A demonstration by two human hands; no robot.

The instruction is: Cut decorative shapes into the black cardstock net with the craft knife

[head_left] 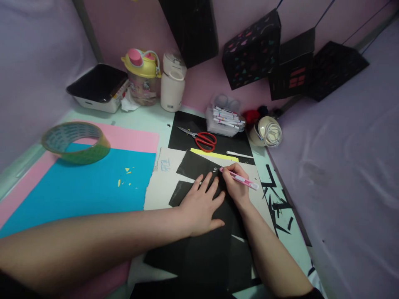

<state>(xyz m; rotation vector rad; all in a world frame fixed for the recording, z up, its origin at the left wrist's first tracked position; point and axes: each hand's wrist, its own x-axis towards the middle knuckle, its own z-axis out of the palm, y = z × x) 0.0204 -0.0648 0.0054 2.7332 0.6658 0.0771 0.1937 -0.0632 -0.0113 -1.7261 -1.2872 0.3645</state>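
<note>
My right hand point(237, 185) grips a slim pink craft knife point(246, 181), its tip down on black paper. Small white cut-outs point(215, 169) show in the black paper right beside the tip. Flat on the same black paper point(202, 253) lies my left hand point(202, 205), fingers spread, pressing it down just left of the knife. The paper has slits and angled edges, and part of it is hidden under my hands and forearms. Beneath it is a white sheet point(156, 187) with blue writing at its left.
Red-handled scissors point(205, 141) and a white pen point(239, 155) lie beyond the hands. A tape roll point(76, 155) rests on blue paper point(102, 187) at left. Black scraps point(280, 205) litter the right edge. Marker box point(222, 124) and bottles stand behind; black paper boxes point(252, 50) hang above.
</note>
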